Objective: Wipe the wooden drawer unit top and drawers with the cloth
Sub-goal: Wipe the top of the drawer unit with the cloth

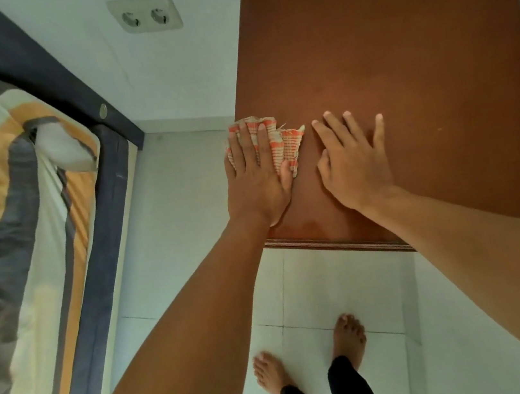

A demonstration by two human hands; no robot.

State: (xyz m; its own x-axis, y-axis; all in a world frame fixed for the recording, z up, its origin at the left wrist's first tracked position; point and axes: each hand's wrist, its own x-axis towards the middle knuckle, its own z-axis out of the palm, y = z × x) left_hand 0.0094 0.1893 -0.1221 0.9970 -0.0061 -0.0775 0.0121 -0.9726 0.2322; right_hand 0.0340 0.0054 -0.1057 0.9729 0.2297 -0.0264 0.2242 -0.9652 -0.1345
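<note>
Brown wooden top (416, 55) runs lengthwise away from the person; left hand (256, 180) presses the cloth (291, 145) flat-fingered at its left edge, right hand (354, 162) flat, empty, just beside, most surface lying ahead-right.

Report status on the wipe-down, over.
Left hand flat, pressing orange-and-white checked cloth at left edge of brown wooden drawer unit top. Right hand flat on top, just right of cloth. Drawers out of view.

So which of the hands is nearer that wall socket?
Left. The left hand presses the cloth below the socket; the right hand lies flat farther right.
</note>
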